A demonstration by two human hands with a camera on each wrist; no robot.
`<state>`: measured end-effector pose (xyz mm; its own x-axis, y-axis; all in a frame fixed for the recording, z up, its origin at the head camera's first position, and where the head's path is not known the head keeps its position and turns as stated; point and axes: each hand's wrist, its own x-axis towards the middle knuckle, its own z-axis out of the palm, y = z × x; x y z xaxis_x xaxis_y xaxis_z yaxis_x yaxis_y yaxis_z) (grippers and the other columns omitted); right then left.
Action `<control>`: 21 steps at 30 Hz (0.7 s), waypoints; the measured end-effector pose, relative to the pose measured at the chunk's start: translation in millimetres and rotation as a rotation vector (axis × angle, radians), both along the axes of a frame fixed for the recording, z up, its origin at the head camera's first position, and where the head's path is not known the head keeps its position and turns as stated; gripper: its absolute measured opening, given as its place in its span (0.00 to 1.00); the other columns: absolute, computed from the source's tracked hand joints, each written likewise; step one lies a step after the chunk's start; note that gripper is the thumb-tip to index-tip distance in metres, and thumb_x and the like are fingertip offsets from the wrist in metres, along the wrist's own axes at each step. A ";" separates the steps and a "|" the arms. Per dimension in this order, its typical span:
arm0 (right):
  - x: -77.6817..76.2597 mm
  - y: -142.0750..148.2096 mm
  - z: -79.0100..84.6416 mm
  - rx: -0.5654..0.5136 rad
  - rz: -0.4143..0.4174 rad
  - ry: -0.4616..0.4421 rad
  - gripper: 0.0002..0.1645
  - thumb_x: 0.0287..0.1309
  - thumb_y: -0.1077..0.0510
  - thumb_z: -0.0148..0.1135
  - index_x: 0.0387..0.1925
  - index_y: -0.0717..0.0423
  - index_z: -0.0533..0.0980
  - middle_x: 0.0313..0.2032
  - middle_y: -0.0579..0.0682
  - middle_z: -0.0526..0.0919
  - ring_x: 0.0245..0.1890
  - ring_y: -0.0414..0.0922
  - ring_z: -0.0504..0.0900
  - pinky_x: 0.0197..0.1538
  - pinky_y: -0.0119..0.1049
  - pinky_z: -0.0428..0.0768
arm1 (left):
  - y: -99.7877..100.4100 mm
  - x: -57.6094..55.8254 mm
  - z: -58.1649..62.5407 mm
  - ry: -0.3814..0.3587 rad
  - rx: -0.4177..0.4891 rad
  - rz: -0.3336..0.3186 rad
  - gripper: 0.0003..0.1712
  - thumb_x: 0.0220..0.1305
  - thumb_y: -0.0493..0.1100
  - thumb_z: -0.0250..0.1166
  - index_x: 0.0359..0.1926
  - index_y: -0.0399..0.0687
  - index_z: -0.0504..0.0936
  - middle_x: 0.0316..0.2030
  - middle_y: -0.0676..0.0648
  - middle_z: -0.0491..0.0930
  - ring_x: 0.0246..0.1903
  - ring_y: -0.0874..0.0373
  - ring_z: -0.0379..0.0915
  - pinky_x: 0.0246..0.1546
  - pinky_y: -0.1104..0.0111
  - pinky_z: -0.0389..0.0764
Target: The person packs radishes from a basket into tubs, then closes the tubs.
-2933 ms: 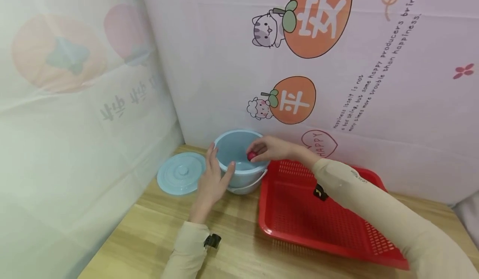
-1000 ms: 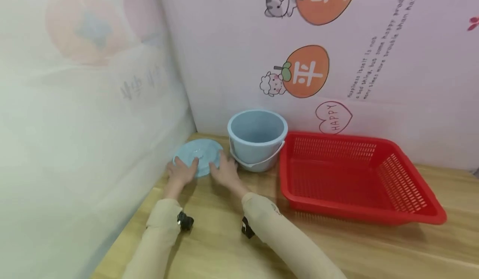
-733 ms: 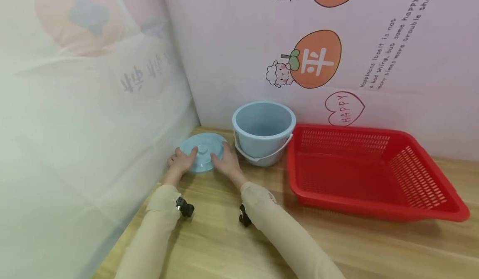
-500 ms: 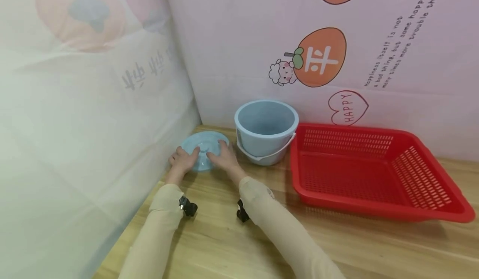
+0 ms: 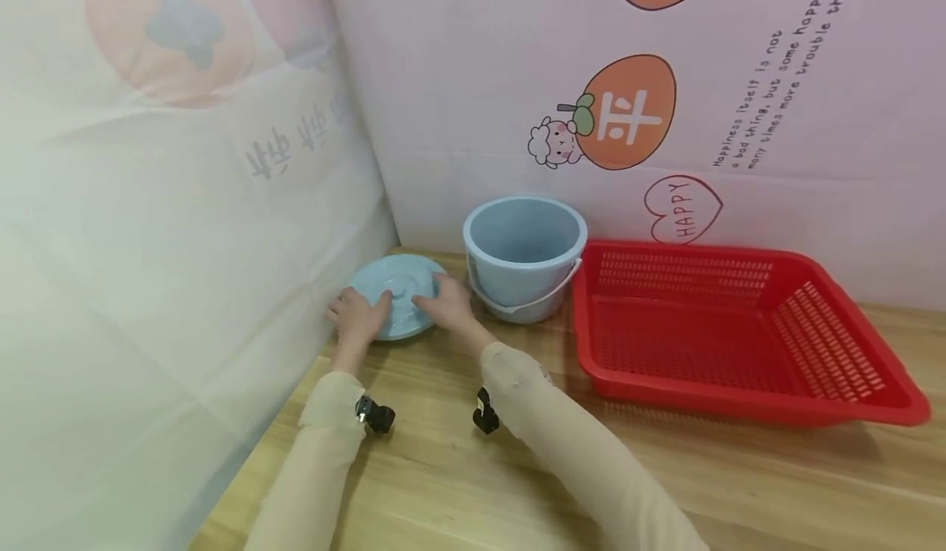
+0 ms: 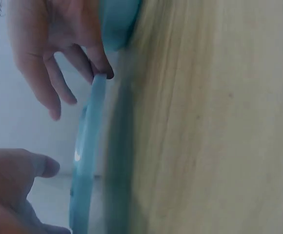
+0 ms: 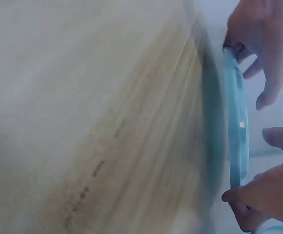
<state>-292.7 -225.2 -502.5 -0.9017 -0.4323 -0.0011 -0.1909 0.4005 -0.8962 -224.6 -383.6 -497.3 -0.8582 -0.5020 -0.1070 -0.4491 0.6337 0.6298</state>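
Note:
Both hands hold the round light-blue lid [image 5: 400, 321] by opposite edges, knob side up. My left hand [image 5: 357, 317] has its fingers at the left edge and its thumb over the top. On the right edge, my right hand [image 5: 451, 305] grips in the same way. A gap with a shadow shows between the lid [image 6: 85, 156] and the table in the left wrist view, so it is off the surface. Just right of the lid stands the light-blue bucket [image 5: 525, 288], uncovered, its white handle hanging down in front. The bucket's bottom is hidden.
A red perforated plastic basket [image 5: 687, 346] stands right of the bucket on the wooden table [image 5: 443, 469]. White printed cloth [image 5: 458, 107] hangs behind, and another white cloth [image 5: 222, 247] closes off the left side, near the left hand.
Earlier my right hand held a small red round thing inside the bucket and my left hand was at its rim. Both hands have since moved left to the lid and lifted it slightly.

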 end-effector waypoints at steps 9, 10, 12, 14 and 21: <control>26.0 -0.4 47.2 0.140 0.048 0.242 0.33 0.67 0.55 0.67 0.69 0.67 0.75 0.67 0.63 0.79 0.74 0.62 0.67 0.74 0.58 0.54 | 7.0 32.6 35.5 0.169 -0.016 0.092 0.53 0.75 0.59 0.55 0.75 0.15 0.48 0.71 0.13 0.40 0.72 0.26 0.30 0.70 0.37 0.53; 28.4 -0.2 51.6 0.138 0.045 0.263 0.32 0.68 0.55 0.66 0.68 0.67 0.76 0.66 0.62 0.79 0.75 0.62 0.66 0.73 0.57 0.54 | 8.2 35.3 39.6 0.181 -0.011 0.093 0.53 0.75 0.59 0.56 0.76 0.15 0.48 0.71 0.13 0.39 0.72 0.26 0.30 0.70 0.37 0.54; 31.8 1.2 60.1 0.136 0.043 0.299 0.31 0.68 0.56 0.64 0.67 0.68 0.76 0.66 0.62 0.79 0.76 0.62 0.63 0.72 0.55 0.54 | 11.4 39.1 48.2 0.195 -0.001 0.084 0.54 0.74 0.58 0.56 0.76 0.15 0.46 0.71 0.13 0.38 0.71 0.26 0.29 0.69 0.36 0.55; 32.2 3.1 67.9 0.140 0.046 0.334 0.30 0.69 0.56 0.63 0.67 0.68 0.76 0.66 0.62 0.80 0.76 0.63 0.62 0.71 0.54 0.53 | 14.4 41.3 56.6 0.202 0.000 0.075 0.55 0.74 0.58 0.57 0.76 0.15 0.45 0.71 0.13 0.38 0.70 0.26 0.30 0.68 0.36 0.54; 25.1 15.6 92.9 0.167 0.082 0.380 0.29 0.71 0.56 0.62 0.68 0.67 0.76 0.66 0.62 0.80 0.76 0.61 0.61 0.71 0.56 0.51 | 25.2 45.2 81.2 0.208 -0.035 0.051 0.55 0.74 0.58 0.57 0.75 0.14 0.46 0.70 0.13 0.40 0.70 0.26 0.30 0.67 0.36 0.52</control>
